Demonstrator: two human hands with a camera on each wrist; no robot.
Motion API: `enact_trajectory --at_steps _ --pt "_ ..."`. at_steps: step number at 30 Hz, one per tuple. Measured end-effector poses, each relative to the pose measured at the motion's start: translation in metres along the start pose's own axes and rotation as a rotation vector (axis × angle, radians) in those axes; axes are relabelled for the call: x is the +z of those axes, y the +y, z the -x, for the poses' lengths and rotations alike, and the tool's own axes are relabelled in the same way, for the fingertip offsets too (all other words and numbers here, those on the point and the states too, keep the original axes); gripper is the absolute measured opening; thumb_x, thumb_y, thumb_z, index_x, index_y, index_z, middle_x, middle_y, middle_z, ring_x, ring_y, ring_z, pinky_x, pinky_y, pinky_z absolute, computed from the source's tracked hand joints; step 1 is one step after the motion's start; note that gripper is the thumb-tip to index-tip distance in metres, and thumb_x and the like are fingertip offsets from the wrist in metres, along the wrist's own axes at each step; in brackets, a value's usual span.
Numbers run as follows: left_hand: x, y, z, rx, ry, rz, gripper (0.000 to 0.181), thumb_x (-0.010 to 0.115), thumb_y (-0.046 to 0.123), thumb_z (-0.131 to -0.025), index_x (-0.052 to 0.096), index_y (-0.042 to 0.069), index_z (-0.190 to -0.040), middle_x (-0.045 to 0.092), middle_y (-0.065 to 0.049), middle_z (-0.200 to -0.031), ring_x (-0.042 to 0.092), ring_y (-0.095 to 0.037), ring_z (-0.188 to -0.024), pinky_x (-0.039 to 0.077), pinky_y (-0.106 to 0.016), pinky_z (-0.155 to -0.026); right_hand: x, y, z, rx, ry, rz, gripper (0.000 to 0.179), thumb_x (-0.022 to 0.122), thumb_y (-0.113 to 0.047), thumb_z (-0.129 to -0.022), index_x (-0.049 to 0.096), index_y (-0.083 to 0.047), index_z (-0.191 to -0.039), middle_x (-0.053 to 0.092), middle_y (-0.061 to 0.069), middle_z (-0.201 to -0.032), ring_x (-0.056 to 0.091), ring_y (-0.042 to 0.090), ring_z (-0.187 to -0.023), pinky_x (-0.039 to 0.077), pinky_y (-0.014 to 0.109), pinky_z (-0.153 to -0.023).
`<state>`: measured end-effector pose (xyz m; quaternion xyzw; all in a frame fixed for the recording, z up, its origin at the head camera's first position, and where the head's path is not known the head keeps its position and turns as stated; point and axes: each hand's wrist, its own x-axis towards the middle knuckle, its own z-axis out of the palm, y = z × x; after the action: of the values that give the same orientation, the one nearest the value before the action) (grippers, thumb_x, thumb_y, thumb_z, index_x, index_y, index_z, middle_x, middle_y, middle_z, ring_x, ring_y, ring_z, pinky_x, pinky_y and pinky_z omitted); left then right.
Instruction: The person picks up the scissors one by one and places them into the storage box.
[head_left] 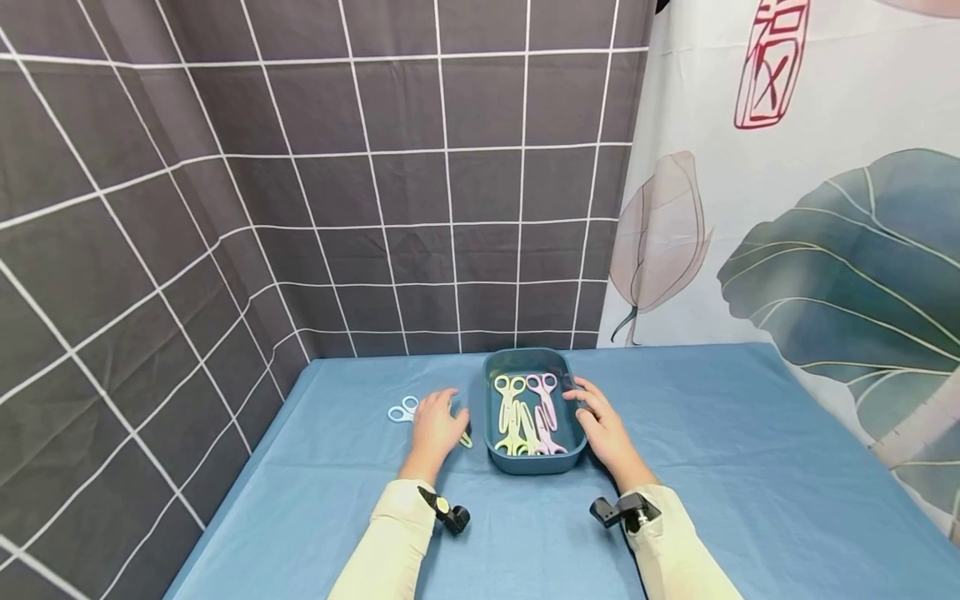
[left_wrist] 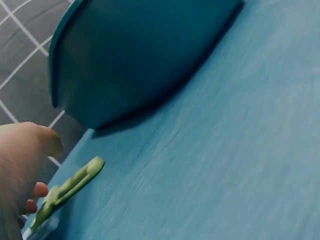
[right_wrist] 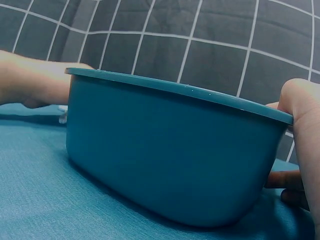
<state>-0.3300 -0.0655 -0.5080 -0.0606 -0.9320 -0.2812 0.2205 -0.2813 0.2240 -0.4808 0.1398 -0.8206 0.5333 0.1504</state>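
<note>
A blue-green plastic tub (head_left: pixel 534 468) stands on the table, with several yellow-green scissors (head_left: pixel 512 417) and pink-purple scissors (head_left: pixel 547 400) inside. My right hand (head_left: pixel 609 433) grips its right side, thumb and index finger at the rim and other fingers against the outer wall. Left of the tub, my left hand (head_left: pixel 437 433) hovers low over green scissors (left_wrist: pixel 67 190), its fingertips beside them and the thumb raised apart. Most of these scissors are hidden under the hand in the head view. Light blue scissors (head_left: pixel 402 410) lie just left of that hand, partly covered by it.
A blue cloth (head_left: pixel 750 467) covers the table. Behind it hangs a dark grey curtain with a white grid (head_left: pixel 405 192), and at the right a white hanging with painted leaves (head_left: pixel 847 275). A small black camera (head_left: pixel 452 518) is strapped to the left wrist, another (head_left: pixel 626 510) to the right.
</note>
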Motion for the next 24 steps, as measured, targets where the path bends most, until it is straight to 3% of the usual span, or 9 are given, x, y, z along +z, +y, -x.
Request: enact_trajectory --at_steps 9,21,24 --pt "-0.007 -0.011 -0.001 0.026 -0.121 -0.053 0.042 0.072 0.02 -0.087 0.067 0.001 -0.123 0.067 -0.02 -0.122 0.057 -0.041 -0.12 0.04 -0.051 -0.107 -0.001 -0.001 0.0 0.0 -0.007 -0.017 0.031 0.044 0.008 -0.098 0.064 0.008 -0.123 0.038 0.029 -0.154 0.035 0.048 -0.142 0.037 0.06 -0.106" --pt "-0.008 -0.02 0.003 0.121 -0.08 -0.012 0.035 0.067 0.018 -0.088 0.067 -0.002 -0.117 0.067 -0.022 -0.115 0.058 -0.043 -0.115 0.042 -0.05 -0.105 -0.001 0.0 0.0 0.011 -0.016 -0.024 0.032 0.044 0.007 -0.099 0.063 0.007 -0.124 0.037 0.027 -0.156 0.033 0.047 -0.144 0.035 0.061 -0.107" --pt "-0.007 -0.021 0.003 0.111 -0.067 0.015 0.04 0.068 0.017 -0.088 0.064 -0.004 -0.122 0.067 -0.024 -0.119 0.058 -0.045 -0.117 0.042 -0.051 -0.106 -0.001 0.001 0.0 0.006 -0.017 -0.022 0.032 0.044 0.007 -0.099 0.063 0.007 -0.124 0.037 0.027 -0.156 0.033 0.047 -0.143 0.036 0.061 -0.107"
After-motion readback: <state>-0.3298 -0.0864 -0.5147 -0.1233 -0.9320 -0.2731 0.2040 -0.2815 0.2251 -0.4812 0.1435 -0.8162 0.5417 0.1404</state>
